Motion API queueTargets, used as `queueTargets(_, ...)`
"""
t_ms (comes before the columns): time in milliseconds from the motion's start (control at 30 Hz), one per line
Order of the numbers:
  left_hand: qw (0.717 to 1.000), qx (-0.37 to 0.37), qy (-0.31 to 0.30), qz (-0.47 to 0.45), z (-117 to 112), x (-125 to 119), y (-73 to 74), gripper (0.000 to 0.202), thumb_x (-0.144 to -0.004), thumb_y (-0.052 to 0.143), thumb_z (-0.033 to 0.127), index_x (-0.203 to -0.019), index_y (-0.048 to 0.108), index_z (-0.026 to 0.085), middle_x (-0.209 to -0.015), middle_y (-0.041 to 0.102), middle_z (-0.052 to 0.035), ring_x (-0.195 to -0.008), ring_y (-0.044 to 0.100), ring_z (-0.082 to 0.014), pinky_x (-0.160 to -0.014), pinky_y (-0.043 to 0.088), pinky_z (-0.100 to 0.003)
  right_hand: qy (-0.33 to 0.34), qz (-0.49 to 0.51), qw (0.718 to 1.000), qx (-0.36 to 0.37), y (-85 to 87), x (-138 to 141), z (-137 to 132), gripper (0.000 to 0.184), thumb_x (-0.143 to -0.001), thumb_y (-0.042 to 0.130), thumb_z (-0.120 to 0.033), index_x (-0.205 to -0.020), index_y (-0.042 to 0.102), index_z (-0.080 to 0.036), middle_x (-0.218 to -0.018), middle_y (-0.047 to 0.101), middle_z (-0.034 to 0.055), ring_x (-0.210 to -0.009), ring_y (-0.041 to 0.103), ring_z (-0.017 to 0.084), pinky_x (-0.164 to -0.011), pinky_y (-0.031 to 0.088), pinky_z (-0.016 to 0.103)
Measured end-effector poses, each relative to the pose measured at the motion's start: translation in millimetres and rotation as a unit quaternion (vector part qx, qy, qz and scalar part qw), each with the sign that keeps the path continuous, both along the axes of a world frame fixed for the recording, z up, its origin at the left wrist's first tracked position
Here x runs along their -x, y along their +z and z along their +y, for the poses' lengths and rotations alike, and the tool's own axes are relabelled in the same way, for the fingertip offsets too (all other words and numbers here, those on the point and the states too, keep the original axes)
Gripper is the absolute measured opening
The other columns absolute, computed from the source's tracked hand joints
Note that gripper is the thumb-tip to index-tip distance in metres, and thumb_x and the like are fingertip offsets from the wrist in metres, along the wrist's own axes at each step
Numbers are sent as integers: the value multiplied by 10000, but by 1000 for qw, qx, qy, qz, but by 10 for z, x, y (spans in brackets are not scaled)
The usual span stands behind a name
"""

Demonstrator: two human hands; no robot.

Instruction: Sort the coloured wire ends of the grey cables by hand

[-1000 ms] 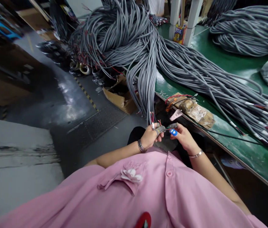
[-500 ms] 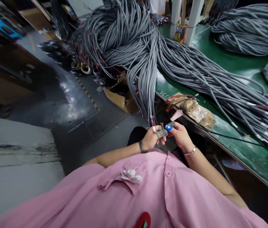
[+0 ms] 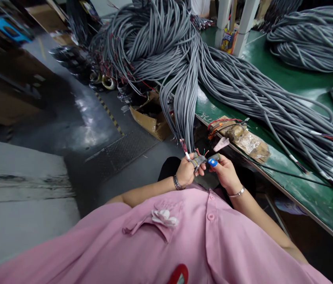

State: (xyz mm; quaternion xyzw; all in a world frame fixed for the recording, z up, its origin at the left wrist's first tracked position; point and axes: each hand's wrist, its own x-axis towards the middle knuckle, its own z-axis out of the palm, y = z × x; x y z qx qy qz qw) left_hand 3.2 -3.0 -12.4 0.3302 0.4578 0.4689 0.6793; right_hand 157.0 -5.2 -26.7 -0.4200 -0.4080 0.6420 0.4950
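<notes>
My left hand (image 3: 187, 171) is closed around the end of a grey cable (image 3: 199, 160), with thin red and green wires sticking out past the taped fingertips. My right hand (image 3: 224, 170) is held close beside it, fingers curled, a blue cap on one fingertip (image 3: 213, 162). What the right fingers pinch is too small to name. Both hands hover above my lap, just off the edge of the green bench (image 3: 302, 185). A thick bundle of grey cables (image 3: 184, 98) hangs down over that edge right above my left hand.
Long grey cables (image 3: 272, 106) lie across the bench toward the right, their stripped ends at the far right. A taped brown lump (image 3: 243, 138) with red wires sits near the bench edge. An open cardboard box (image 3: 150, 118) stands on the floor. White posts (image 3: 243, 23) rise at the back.
My right hand came in toward the left hand and then eased slightly apart again. The cable end in my left hand rose a little.
</notes>
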Motion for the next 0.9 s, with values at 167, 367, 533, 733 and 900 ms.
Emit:
queueTargets(167,1000,-14,-8,24,-11,20,-28,352,-725,694,461,-709,520,155,-567,620,8,-368,532,-82,-332,255,-189,14,-19,999,28,66,14,22,292,-744,734,-457,-769,602,-198,-598,500,-48,-534,437,98,-544,424,253)
queueTargets(367,996,-45,-39,60,-30,26,-71,344,-749,684,458,-724,528,153,-585,635,2,-374,532,-73,-340,260,-178,-11,-79,996,35,148,72,75,334,-700,758,-469,-786,600,-187,-638,544,-36,-549,463,99,-507,392,236)
queueTargets(533,997,-45,-31,50,-10,28,-74,346,-757,677,465,-736,532,152,-590,633,2,-376,536,-80,-335,261,-185,-34,-29,998,35,126,105,43,277,-689,773,-406,-758,615,-190,-632,554,-40,-541,455,91,-531,394,240)
queueTargets(733,1000,-20,-1,22,9,15,-55,358,-743,689,470,-714,521,155,-579,623,9,-363,525,-74,-329,257,-186,-53,12,998,45,63,138,13,237,-692,785,-367,-761,633,-199,-653,563,-36,-544,455,89,-543,396,246)
queueTargets(900,1000,-2,12,5,6,8,-36,374,-702,716,476,-719,518,159,-579,625,10,-357,515,-72,-327,254,-185,-51,16,998,43,6,143,18,237,-701,782,-378,-796,644,-210,-691,587,-24,-542,460,98,-540,403,260)
